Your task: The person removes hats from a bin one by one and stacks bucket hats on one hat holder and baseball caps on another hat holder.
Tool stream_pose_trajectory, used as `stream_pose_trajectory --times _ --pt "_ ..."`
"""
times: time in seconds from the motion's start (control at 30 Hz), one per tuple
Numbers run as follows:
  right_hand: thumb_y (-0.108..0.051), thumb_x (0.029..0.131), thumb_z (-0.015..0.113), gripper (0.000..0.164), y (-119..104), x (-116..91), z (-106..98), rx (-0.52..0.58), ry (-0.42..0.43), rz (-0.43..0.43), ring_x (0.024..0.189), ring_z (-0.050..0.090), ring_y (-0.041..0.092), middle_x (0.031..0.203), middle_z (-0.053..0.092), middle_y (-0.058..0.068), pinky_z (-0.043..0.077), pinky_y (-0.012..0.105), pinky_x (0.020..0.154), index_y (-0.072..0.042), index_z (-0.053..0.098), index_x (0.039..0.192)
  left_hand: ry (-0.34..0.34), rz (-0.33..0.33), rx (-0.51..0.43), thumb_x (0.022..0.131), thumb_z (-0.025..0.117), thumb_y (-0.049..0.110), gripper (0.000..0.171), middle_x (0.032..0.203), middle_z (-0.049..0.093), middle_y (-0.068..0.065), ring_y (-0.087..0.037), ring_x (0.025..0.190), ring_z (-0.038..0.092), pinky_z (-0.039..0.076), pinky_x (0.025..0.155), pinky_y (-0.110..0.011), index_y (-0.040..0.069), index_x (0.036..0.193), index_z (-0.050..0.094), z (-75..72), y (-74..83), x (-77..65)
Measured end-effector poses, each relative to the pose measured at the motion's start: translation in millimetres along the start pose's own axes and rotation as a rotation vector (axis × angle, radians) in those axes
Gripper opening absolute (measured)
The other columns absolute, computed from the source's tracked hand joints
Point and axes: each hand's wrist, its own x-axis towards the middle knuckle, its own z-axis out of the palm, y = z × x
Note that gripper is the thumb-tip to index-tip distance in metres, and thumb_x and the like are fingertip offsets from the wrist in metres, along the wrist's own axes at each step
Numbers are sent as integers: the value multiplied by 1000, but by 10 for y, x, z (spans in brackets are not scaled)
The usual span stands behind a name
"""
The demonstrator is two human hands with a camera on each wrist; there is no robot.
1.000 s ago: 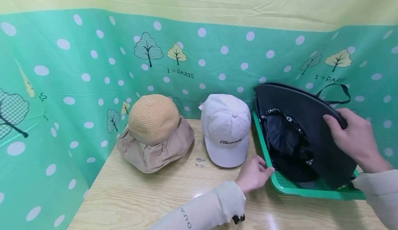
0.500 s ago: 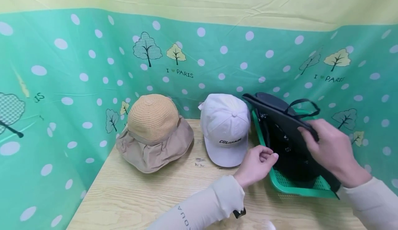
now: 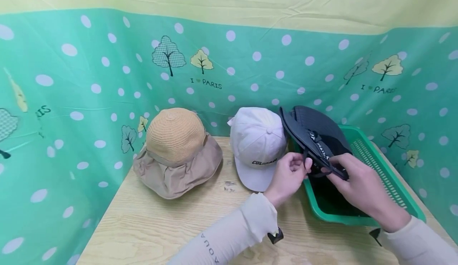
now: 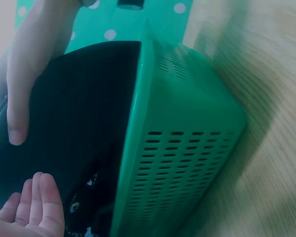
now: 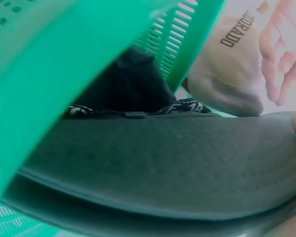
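Observation:
A black wide-brimmed hat (image 3: pixel 316 127) with a strap and white lettering tilts over the left side of the green basket (image 3: pixel 368 220). My right hand (image 3: pixel 365 187) grips its brim at the near edge. My left hand (image 3: pixel 290 175) has its fingertips at the strap by the brim; whether they pinch it I cannot tell. In the left wrist view the left fingers (image 4: pixel 44 202) look nearly straight beside the dark brim. Dark fabric (image 3: pixel 334 195) fills the basket's near left part, and its kind is unclear.
A white cap (image 3: pixel 255 145) with black lettering stands just left of the basket, close to the left hand. Farther left sits a straw-crowned hat (image 3: pixel 175 137) with a beige brim. The wooden table (image 3: pixel 171 225) ends against a green dotted curtain (image 3: pixel 118 54).
My right hand has swung the black hat leftward and tilted it, baring the basket's right side. The left hand has risen from the basket rim to the hat's strap.

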Motion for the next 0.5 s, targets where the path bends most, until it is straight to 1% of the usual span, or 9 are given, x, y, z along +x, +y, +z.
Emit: stream_pose_trajectory --times 0.13,0.2,0.23,0.37,0.43,0.5 --pt "-6 68 83 35 -2 -38 29 8 -15 -10 75 53 10 91 61 -2 40 19 61 -12 64 96 22 -10 -24 93 64 15 24 85 67 -21 -27 75 68 54 64 -22 -6 103 58 -10 0 30" --pt "-7 68 84 36 -4 -57 40 21 -23 -14 75 53 9 92 61 -3 40 18 61 -13 64 97 26 -1 -15 94 63 15 24 87 67 -24 -32 79 68 54 65 -22 -7 103 58 -20 9 40" --pt "-9 68 84 36 -4 -65 45 30 -30 -15 75 52 9 93 60 -4 39 18 61 -13 64 98 28 7 -6 94 62 15 25 88 67 -25 -32 80 68 54 65 -21 -7 103 58 -26 11 45" --pt "-16 70 85 39 14 -97 50 84 -68 -7 79 49 4 96 58 -10 39 17 65 -16 63 102 33 23 27 94 62 16 25 85 69 -20 -23 78 69 53 69 -20 -6 103 58 -46 13 53" --pt "-18 70 85 40 28 -111 45 117 -87 8 81 48 3 98 56 -12 40 17 66 -18 63 103 31 18 19 93 63 16 24 85 69 -18 -17 76 68 52 69 -20 -6 102 58 -52 3 53" --pt "-16 71 85 40 45 -123 38 156 -100 24 82 49 4 99 57 -12 40 17 68 -19 63 104 28 10 5 93 64 15 23 85 69 -17 -13 74 67 52 69 -19 -5 102 58 -54 -5 51"
